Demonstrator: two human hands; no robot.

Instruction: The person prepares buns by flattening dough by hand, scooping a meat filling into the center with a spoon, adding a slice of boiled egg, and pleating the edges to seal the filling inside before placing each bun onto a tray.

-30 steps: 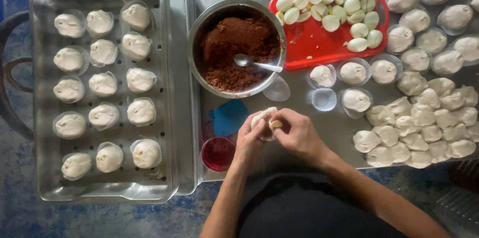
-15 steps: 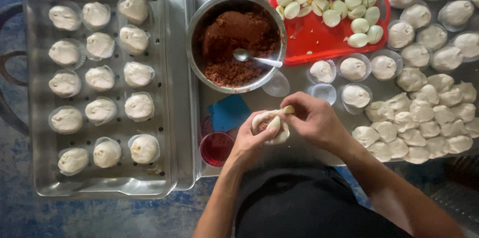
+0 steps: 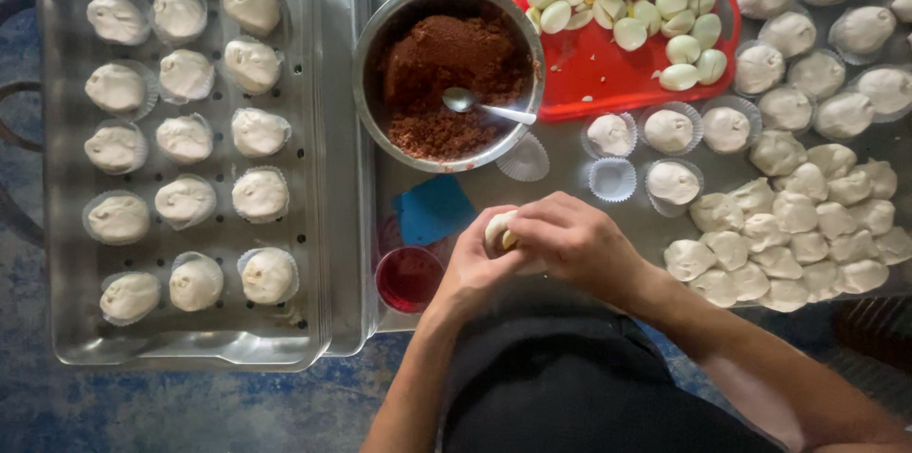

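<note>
Dough ball (image 3: 498,231) is sitting pinched between both hands at the near table edge, only its pale top showing. The left hand (image 3: 475,268) is cupping it from below, fingers curled closed around it, while the right hand (image 3: 570,239) is folding over it from the right, fingertips pressing on its top. A blue scraper (image 3: 432,209) is lying just left of the hands, with a small red cup (image 3: 408,277) below it and a steel bowl of brown filling (image 3: 446,73) lying beyond.

Fifteen buns (image 3: 185,140) on tray (image 3: 57,339); one bowl (image 3: 370,45); one spoon (image 3: 484,106).
</note>
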